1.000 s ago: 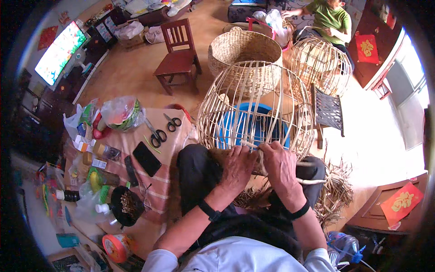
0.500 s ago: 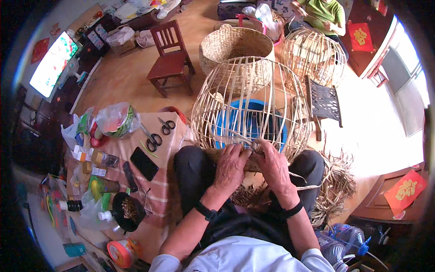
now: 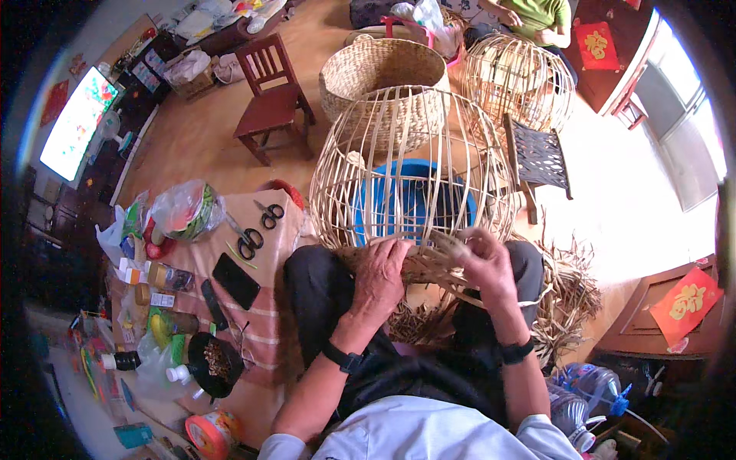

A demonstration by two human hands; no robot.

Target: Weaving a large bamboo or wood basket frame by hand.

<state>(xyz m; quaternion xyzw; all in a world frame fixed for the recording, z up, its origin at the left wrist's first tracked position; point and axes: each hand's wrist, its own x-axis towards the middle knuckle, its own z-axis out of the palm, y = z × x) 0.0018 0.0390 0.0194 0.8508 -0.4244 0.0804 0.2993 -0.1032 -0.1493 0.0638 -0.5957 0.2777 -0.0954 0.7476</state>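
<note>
A large basket frame of pale strips (image 3: 414, 115) lies in front of my knees, its woven rim (image 3: 420, 270) toward me. My left hand (image 3: 379, 272) is closed over that rim, fingers on its far side. At the rim's right part, my right hand (image 3: 491, 268) is closed round dried plant strands (image 3: 469, 294), its fingertips blurred. Loose ends of the strands trail to the right across my leg. Through the open ribs shows a blue basin (image 3: 410, 201) behind the frame.
A tablecloth-covered table on the left carries scissors (image 3: 249, 244), a black phone (image 3: 236, 280) and a bagged watermelon piece (image 3: 188, 211). Dried leaves (image 3: 571, 299) heap at the right. Beyond stand a woven basket (image 3: 383, 73), a red chair (image 3: 276, 115) and another person (image 3: 540, 23) beside a second frame.
My right hand has moved away from the left, to the right along the rim, with the strands. The left hand stays on the rim. The whole view has shifted slightly.
</note>
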